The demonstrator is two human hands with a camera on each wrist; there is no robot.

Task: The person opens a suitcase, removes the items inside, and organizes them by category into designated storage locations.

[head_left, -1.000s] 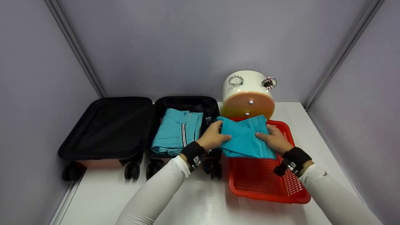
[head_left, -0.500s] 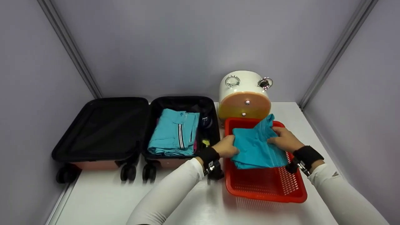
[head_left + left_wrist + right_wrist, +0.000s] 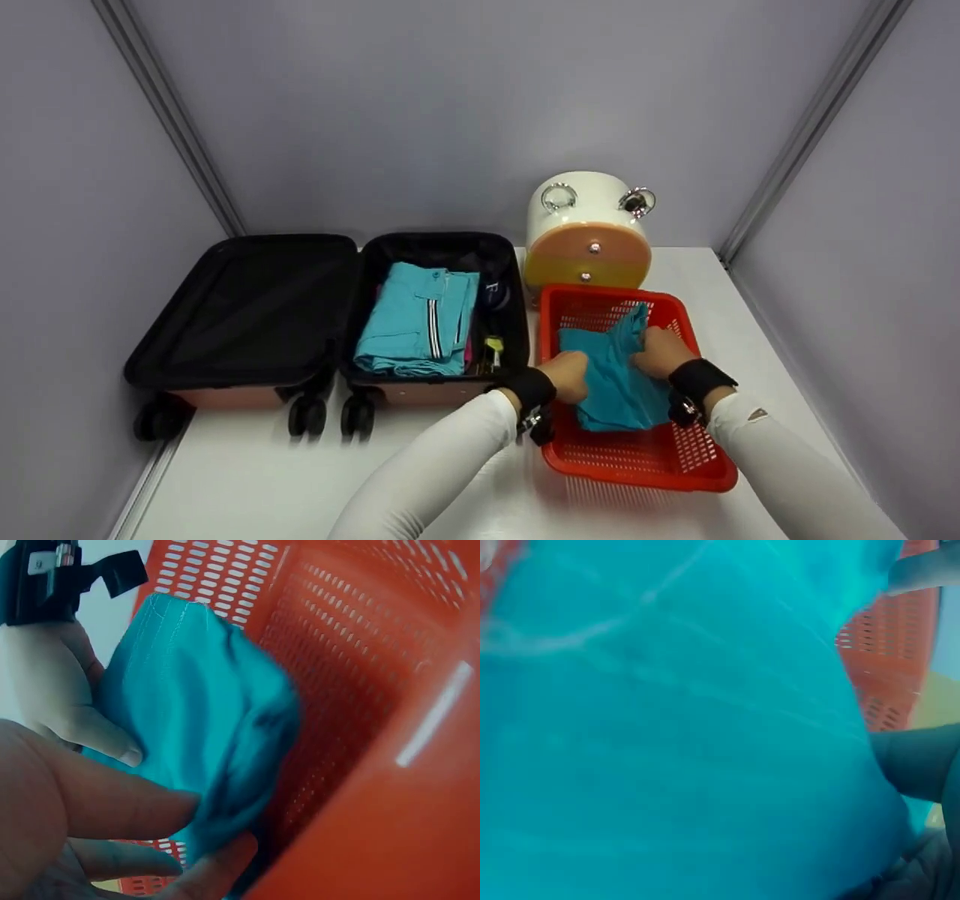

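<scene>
Teal cloth (image 3: pixel 615 379) is held inside the red basket (image 3: pixel 679 457), bunched betw. both hands. Left hand (image 3: pixel 568 376) is closed on its 9 o'clock edge, right hand (image 3: pixel 658 351) on its 3 o'clock side, each grip pinching fabric. Open suitcase (image 3: pixel 330 315) w/ folded clothes (image 3: pixel 416 319) lies at 9 o'clock on the surface (image 3: pixel 247 480); white round case (image 3: pixel 589 229) at 12.

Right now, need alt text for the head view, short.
Both hands, left hand and right hand, grip a teal cloth inside a red basket on a white table. To the left lies an open black suitcase with folded teal clothes; a white and orange drum-shaped case stands behind.
</scene>
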